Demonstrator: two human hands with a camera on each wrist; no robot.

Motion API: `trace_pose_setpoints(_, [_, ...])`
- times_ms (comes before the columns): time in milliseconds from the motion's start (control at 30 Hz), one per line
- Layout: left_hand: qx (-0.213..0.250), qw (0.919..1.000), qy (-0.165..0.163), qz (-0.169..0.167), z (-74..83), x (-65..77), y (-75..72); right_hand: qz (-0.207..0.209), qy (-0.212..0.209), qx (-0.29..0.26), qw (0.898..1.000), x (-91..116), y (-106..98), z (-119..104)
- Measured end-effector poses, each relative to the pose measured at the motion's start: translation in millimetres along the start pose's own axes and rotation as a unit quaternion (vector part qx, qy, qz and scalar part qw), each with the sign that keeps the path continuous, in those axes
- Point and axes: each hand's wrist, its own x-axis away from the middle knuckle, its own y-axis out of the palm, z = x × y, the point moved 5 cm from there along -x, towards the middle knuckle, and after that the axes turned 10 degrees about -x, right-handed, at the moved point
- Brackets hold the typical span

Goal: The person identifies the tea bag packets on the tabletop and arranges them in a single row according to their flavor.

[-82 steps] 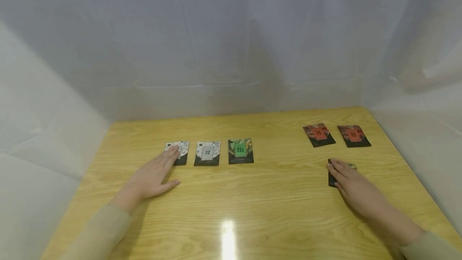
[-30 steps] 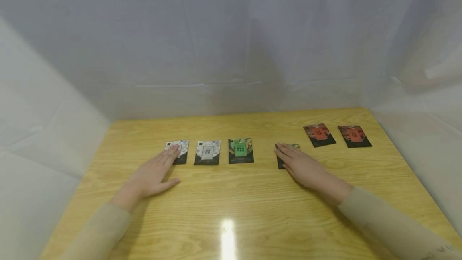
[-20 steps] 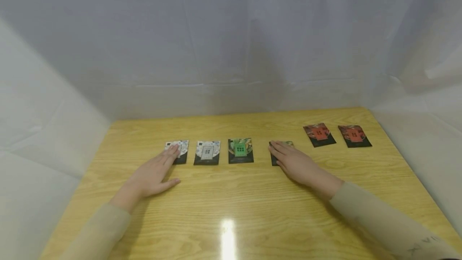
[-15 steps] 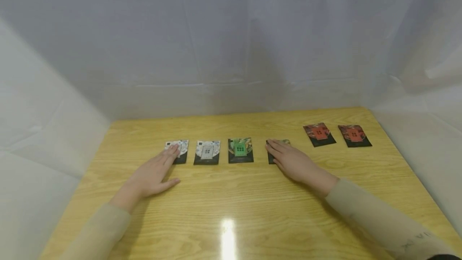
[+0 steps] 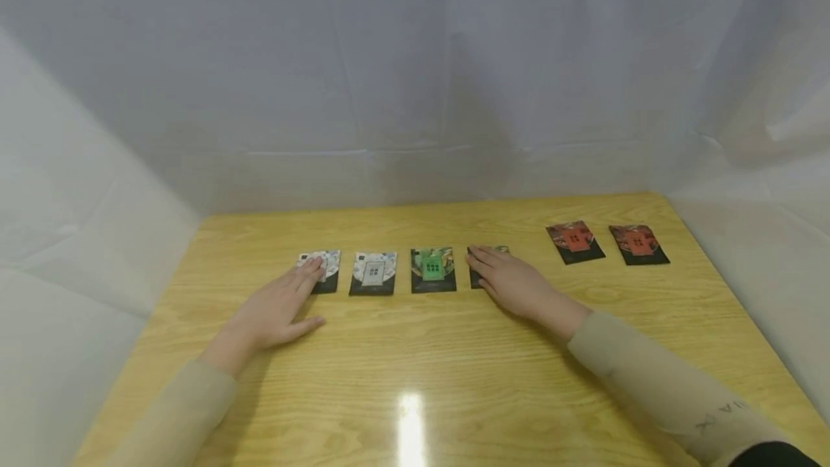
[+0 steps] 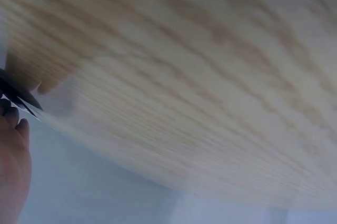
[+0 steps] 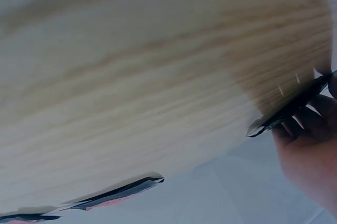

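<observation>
In the head view my left hand [image 5: 275,312] lies with straight fingers on a white-and-black packet [image 5: 331,283], covering part of its front. Right of it lie a second white-and-black packet [image 5: 372,276] and a green-and-black packet [image 5: 433,270], both flat and untouched. My right hand [image 5: 512,283] rests its extended fingers on another dark packet [image 5: 476,282], whose face is mostly hidden; a bit of green shows at its top edge. The right wrist view has this packet [image 7: 292,107] flat under the fingers. At the left wrist view's edge, a dark packet [image 6: 18,93] sits by the fingers.
Two red-and-black packets [image 5: 576,242] lie at the back right of the wooden table [image 5: 389,366], the nearer one slightly turned. White sheeting [image 5: 415,78] hangs behind the table and at both sides.
My right hand has slid the dark packet from the right side leftward and a little back, up beside the green one. The left hand and the other packets have stayed in place.
</observation>
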Motion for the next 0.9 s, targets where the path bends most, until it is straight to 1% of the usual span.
trace_pose_setpoints(133, [0.002,1.0,-0.001,-0.002,0.1,-0.1,-0.9,-0.003,0.0,0.001,1.0,-2.3,1.0,0.3])
trace_pose_setpoints(600, [-0.007,0.9999,0.008,0.011,-0.7,0.1,-1.4,-0.013,0.006,0.005,1.0,-4.9,5.8,4.8])
trace_pose_setpoints(900, [-0.003,0.9999,0.006,0.008,-1.6,0.0,-1.4,-0.015,0.009,0.001,1.0,-3.9,3.3,2.4])
